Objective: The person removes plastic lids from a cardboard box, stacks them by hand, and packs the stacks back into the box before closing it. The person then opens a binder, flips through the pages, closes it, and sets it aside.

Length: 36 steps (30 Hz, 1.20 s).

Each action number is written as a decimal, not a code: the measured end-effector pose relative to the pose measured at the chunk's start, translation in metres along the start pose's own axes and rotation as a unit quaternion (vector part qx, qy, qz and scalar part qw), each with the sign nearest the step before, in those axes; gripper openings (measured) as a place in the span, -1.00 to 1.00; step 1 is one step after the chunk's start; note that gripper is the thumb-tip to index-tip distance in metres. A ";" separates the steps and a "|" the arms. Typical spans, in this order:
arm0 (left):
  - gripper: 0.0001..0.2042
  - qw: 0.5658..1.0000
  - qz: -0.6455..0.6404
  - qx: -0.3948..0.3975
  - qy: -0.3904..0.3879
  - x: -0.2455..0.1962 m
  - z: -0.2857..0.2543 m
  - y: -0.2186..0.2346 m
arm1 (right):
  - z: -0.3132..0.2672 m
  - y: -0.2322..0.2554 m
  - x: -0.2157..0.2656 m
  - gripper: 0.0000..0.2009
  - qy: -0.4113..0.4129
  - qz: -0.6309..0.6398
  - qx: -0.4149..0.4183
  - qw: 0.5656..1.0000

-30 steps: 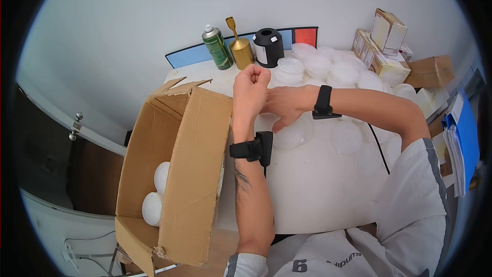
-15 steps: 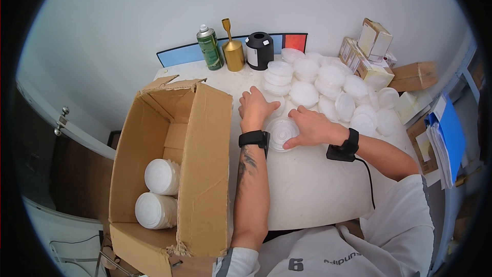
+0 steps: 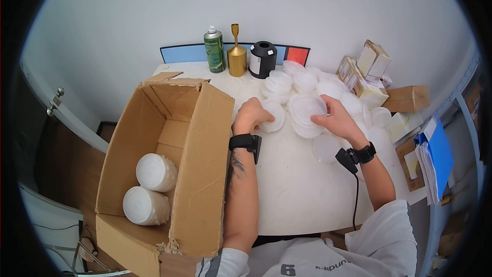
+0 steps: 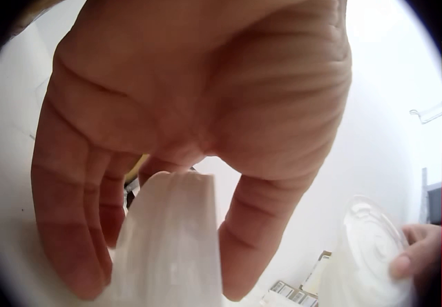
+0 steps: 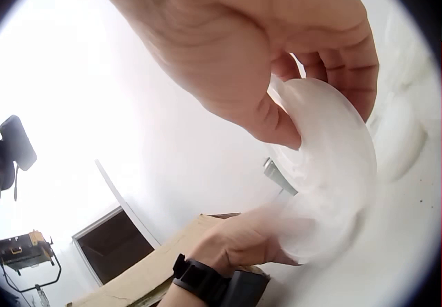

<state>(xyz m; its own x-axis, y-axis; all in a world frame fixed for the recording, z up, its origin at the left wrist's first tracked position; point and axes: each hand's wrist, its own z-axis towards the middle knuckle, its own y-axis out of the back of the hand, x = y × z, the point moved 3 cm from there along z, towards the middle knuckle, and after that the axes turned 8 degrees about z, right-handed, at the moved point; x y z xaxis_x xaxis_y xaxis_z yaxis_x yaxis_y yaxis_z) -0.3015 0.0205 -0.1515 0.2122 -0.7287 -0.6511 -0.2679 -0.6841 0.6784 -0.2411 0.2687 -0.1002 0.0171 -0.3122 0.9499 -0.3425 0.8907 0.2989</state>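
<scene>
My left hand (image 3: 250, 115) holds a short stack of round translucent plastic lids (image 3: 273, 117), just right of the cardboard box. The left wrist view shows that lid stack (image 4: 169, 241) on edge, thumb on one side and fingers on the other. To the right, my right hand (image 3: 338, 118) grips another stack of plastic lids (image 3: 306, 109) by its right edge, its round top face tilted toward me. Seen from the right wrist, these held lids (image 5: 331, 134) sit between thumb and fingers, overlapping the left hand behind. Many loose lids (image 3: 350, 103) are heaped beyond.
An open cardboard box (image 3: 202, 174) stands at left with two wrapped white stacks (image 3: 148, 206) inside. Along the back are a green spray can (image 3: 214, 51), a gold candlestick (image 3: 237, 61) and a black cylinder (image 3: 263, 60). Small cartons (image 3: 364, 79) and a blue folder (image 3: 433, 149) lie at right.
The hands, crossed at first, have come apart. My right hand has taken lids from the table and raised them; my left hand has closed round a stack beside the box.
</scene>
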 end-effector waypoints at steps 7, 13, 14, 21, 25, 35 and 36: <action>-0.54 0.809 -0.501 0.204 -0.229 -0.030 -0.008 -0.010 | -0.006 -0.039 0.034 -0.51 0.343 -0.321 -0.247 0.847; -0.48 0.638 -0.685 0.278 -0.218 -0.051 -0.008 -0.028 | 0.007 -0.038 0.033 -0.46 0.374 -0.239 -0.235 0.865; -0.46 0.621 -0.699 0.293 -0.198 -0.055 -0.011 -0.029 | 0.006 -0.036 0.031 -0.47 0.359 -0.196 -0.233 0.883; -0.42 0.606 -0.713 0.283 -0.211 -0.058 -0.009 -0.031 | 0.001 -0.019 0.026 -0.49 0.338 -0.184 -0.183 0.905; -0.48 0.594 -0.704 0.315 -0.227 -0.057 -0.008 -0.033 | 0.004 -0.008 0.024 -0.50 0.307 -0.135 -0.145 0.931; -0.39 0.617 -0.687 0.297 -0.242 -0.061 -0.013 -0.035 | -0.006 -0.018 0.042 -0.43 0.334 -0.235 -0.125 0.904; -0.39 0.615 -0.690 0.295 -0.242 -0.063 -0.015 -0.034 | -0.005 -0.019 0.042 -0.43 0.333 -0.236 -0.121 0.905</action>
<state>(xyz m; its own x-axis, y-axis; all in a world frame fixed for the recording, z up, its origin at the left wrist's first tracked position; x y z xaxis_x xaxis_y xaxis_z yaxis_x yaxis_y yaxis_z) -0.2915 0.0891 -0.1283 0.3542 0.7255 -0.5900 -0.4716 -0.4063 -0.7827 -0.2289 0.2400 -0.0651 0.6984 -0.4800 0.5309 0.0656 0.7816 0.6204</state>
